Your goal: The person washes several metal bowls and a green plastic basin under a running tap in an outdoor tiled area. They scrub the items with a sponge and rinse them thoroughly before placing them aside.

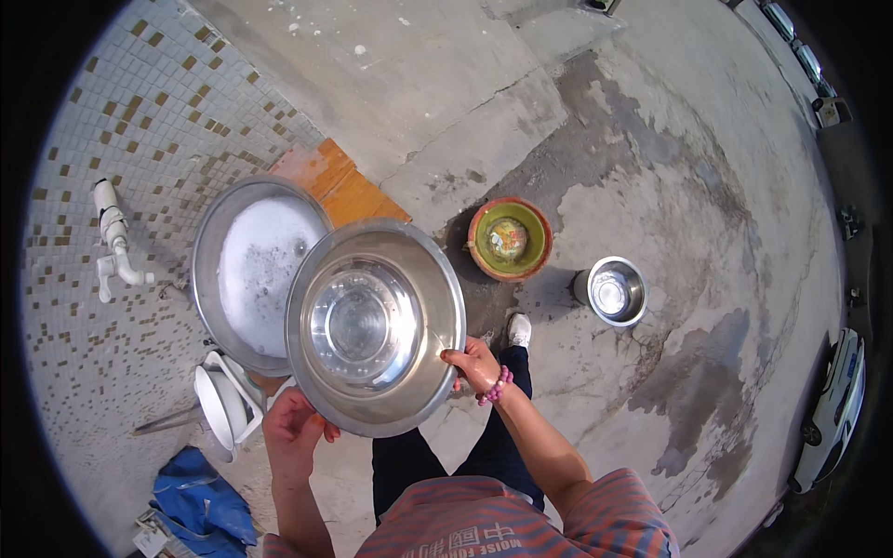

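A wide stainless steel basin (pixel 359 328) is held in front of me, tilted, its shiny inside showing. My right hand (pixel 478 363), with a beaded bracelet at the wrist, grips its right rim, thumb on the inside. My left hand (pixel 296 422) is at the lower left rim with curled fingers; whether it grips the rim or only touches it is unclear. Behind the held basin, and partly covered by it, stands a larger metal basin (pixel 206 272) holding white suds (pixel 261 268).
On the tiled wall (pixel 160 125) is a white tap (pixel 122 258). White basins (pixel 222 404) and a blue sheet (pixel 199 495) lie at lower left. A green-lined tub (pixel 481 244) and a metal pot (pixel 631 296) stand on the partly wet concrete. A white car (pixel 830 411) is far right.
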`<act>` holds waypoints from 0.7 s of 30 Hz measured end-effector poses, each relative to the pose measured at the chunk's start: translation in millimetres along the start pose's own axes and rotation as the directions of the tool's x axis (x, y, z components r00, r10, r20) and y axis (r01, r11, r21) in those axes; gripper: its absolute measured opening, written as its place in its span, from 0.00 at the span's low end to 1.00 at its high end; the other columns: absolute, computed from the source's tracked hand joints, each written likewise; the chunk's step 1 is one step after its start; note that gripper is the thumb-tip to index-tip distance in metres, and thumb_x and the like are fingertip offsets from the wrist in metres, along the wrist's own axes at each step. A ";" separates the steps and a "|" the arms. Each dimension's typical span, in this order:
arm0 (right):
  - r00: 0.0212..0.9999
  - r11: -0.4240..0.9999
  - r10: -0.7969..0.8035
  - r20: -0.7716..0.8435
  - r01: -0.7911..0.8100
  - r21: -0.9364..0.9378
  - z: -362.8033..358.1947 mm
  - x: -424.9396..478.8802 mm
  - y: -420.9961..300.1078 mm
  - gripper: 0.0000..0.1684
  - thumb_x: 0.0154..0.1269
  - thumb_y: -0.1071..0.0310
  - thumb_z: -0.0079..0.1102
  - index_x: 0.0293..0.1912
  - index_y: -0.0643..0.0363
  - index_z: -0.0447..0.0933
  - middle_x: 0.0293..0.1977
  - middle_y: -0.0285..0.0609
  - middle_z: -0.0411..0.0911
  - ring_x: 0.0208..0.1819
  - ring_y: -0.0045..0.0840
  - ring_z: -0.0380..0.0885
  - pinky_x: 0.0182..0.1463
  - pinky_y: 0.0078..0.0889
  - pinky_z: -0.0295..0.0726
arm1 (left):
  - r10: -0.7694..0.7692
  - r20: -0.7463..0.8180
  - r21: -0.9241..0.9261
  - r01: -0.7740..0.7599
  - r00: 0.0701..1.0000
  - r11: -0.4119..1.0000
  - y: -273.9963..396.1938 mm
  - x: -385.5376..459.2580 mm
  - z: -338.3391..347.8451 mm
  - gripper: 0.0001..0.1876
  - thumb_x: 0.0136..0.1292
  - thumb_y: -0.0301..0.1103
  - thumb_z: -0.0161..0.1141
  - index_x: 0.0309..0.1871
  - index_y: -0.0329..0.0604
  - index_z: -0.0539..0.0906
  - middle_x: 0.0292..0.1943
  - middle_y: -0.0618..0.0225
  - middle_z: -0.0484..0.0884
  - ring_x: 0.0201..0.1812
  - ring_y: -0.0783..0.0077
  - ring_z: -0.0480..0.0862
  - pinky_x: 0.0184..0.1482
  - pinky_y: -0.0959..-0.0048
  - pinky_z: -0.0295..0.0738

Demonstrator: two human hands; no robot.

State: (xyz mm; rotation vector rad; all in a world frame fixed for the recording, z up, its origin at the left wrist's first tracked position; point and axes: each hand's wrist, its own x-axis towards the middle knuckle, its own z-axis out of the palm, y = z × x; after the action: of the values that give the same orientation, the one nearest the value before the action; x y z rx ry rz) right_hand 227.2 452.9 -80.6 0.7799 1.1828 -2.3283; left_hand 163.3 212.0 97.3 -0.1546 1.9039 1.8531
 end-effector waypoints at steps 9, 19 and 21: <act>0.984 0.980 0.055 0.170 -0.021 -0.200 137.6 30.5 -42.1 0.14 0.63 0.62 0.54 0.33 0.67 0.72 0.15 0.39 0.72 0.10 0.20 0.69 0.13 0.23 0.70 | 0.022 -0.227 -0.168 -0.061 0.974 0.984 63.6 0.2 -116.7 0.05 0.61 0.21 0.48 0.34 0.41 0.74 0.23 0.73 0.77 0.19 0.84 0.72 0.20 0.86 0.65; 0.750 0.127 -0.557 0.355 0.500 -0.857 215.7 35.7 -28.4 0.37 0.59 0.48 0.60 0.56 0.69 0.68 0.52 0.58 0.70 0.56 0.47 0.67 0.60 0.42 0.66 | -0.069 -0.366 -0.216 -0.012 0.928 0.976 53.9 19.7 -184.2 0.05 0.56 0.22 0.54 0.25 0.41 0.73 0.20 0.72 0.73 0.18 0.84 0.68 0.19 0.84 0.60; 0.669 0.203 -0.489 0.559 0.711 -0.673 249.0 18.5 -36.1 0.32 0.60 0.52 0.60 0.56 0.66 0.69 0.52 0.55 0.71 0.56 0.46 0.67 0.60 0.41 0.66 | -0.044 -0.391 -0.119 -0.003 0.919 0.993 45.6 23.4 -183.7 0.05 0.55 0.22 0.54 0.24 0.41 0.73 0.18 0.72 0.73 0.17 0.84 0.68 0.17 0.83 0.59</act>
State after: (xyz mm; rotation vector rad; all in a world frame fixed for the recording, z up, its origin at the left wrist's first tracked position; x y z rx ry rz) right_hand 119.2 265.4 49.1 -0.4564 2.5670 -1.6872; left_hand 77.7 43.7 124.3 -0.6278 2.0340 2.0381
